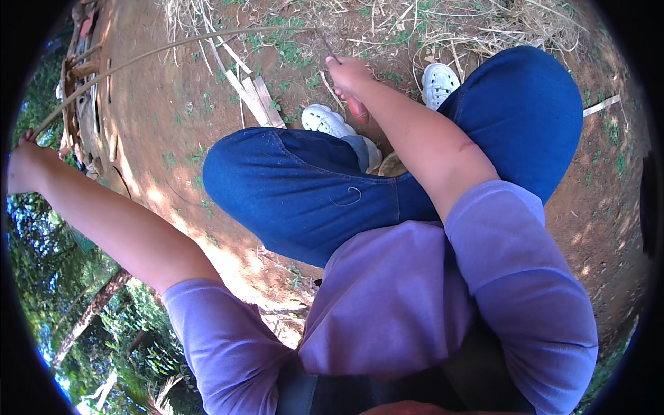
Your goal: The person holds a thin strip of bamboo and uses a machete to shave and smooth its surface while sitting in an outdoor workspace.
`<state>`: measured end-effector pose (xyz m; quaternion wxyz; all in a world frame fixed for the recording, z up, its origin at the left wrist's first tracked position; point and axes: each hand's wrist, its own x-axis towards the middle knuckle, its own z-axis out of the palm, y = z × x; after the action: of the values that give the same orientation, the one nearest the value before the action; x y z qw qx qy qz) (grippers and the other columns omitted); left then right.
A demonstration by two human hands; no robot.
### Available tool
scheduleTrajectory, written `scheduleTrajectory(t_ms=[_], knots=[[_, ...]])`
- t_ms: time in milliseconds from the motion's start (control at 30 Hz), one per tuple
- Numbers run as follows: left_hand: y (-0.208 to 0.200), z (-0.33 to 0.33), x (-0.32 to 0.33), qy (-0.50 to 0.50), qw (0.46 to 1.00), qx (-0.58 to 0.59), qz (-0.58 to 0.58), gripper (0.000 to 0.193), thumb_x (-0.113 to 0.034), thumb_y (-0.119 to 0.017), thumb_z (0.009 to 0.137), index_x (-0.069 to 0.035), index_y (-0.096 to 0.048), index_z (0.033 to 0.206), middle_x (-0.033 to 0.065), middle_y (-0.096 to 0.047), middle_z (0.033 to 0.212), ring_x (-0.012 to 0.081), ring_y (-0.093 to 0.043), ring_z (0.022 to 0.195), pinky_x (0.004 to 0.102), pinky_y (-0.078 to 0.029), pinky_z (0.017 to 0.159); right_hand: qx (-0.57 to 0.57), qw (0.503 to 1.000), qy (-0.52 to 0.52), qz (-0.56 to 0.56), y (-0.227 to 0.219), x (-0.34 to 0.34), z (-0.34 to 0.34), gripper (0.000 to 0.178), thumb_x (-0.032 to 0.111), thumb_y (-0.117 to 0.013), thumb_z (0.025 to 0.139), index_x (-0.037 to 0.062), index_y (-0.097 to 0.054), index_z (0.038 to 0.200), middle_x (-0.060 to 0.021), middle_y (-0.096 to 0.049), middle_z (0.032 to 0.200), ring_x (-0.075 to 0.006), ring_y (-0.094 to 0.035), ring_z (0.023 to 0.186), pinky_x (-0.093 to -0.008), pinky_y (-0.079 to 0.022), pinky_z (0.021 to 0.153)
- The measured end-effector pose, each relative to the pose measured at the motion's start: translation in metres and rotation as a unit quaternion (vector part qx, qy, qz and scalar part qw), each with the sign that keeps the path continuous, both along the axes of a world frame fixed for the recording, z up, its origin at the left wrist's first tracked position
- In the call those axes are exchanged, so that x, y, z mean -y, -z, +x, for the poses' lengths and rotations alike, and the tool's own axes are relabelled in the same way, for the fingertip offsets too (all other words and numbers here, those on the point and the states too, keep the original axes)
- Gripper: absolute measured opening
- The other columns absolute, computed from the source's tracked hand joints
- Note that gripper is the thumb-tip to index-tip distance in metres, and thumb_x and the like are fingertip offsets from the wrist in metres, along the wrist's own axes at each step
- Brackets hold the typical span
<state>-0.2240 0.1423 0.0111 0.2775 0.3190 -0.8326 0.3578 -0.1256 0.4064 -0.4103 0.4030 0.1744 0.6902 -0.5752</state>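
A long, thin, tan strip (207,35), like split bamboo or cane, arches across the far side of the view. At the far left my left hand (26,164) is closed around one end of it, my arm stretched well out. My right hand (348,75) is wrapped around the red handle of a knife (357,111), in front of my knees. Its narrow dark blade points away from me and meets the strip near its right end. The fingertips of my left hand are partly cut off by the picture's rim.
I sit low with bent knees in blue trousers (297,180); white clogs (325,121) rest on brown soil. Flat pale wood slats (257,100) lie beyond my left foot. Loose shavings (484,21) cover the far ground. Stacked wood (83,69) stands at far left, with green plants below it.
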Motion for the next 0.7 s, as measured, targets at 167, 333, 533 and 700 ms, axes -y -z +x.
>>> scheduleTrajectory(t_ms=[167,333,533,700], knots=[[0.001,0.002,-0.003,0.009,1.000,-0.011,0.012,0.056,-0.025,-0.079,0.086,-0.023,-0.056,0.137,0.0102,-0.058,0.137,0.0269,-0.058,0.126,0.0473,-0.051,0.100,-0.010,0.998,0.038,-0.058,0.014,0.005,0.005,0.045,0.046,-0.047,0.104,0.0219,-0.061,0.140,-0.0073,-0.065,0.073,-0.0165,-0.066,0.056,-0.0344,-0.058,0.055],[-0.004,0.000,-0.005,0.024,0.999,-0.023,0.017,0.056,-0.024,-0.079,0.086,-0.023,-0.055,0.137,0.0105,-0.058,0.137,0.0269,-0.058,0.126,0.0472,-0.051,0.100,0.010,0.998,0.024,-0.049,-0.003,0.011,-0.005,0.049,0.046,-0.045,0.105,0.0171,-0.058,0.143,-0.0053,-0.063,0.070,-0.0164,-0.065,0.056,-0.0335,-0.057,0.057],[0.003,0.000,-0.010,0.042,0.998,-0.033,0.039,0.056,-0.024,-0.079,0.086,-0.022,-0.054,0.137,0.0109,-0.057,0.137,0.0269,-0.058,0.126,0.0472,-0.052,0.100,-0.132,0.986,-0.005,-0.104,-0.041,0.013,0.000,0.053,0.046,-0.043,0.105,0.0185,-0.051,0.150,-0.0049,-0.063,0.068,-0.0166,-0.065,0.056,-0.0345,-0.055,0.057],[-0.001,-0.002,-0.017,0.059,0.996,-0.042,0.045,0.056,-0.024,-0.078,0.087,-0.022,-0.054,0.137,0.0112,-0.057,0.137,0.0270,-0.058,0.126,0.0472,-0.052,0.100,-0.101,0.992,0.016,-0.074,-0.029,0.013,0.000,0.051,0.050,-0.045,0.105,0.0150,-0.061,0.138,-0.0018,-0.054,0.064,-0.0145,-0.060,0.053,-0.0334,-0.053,0.051]])
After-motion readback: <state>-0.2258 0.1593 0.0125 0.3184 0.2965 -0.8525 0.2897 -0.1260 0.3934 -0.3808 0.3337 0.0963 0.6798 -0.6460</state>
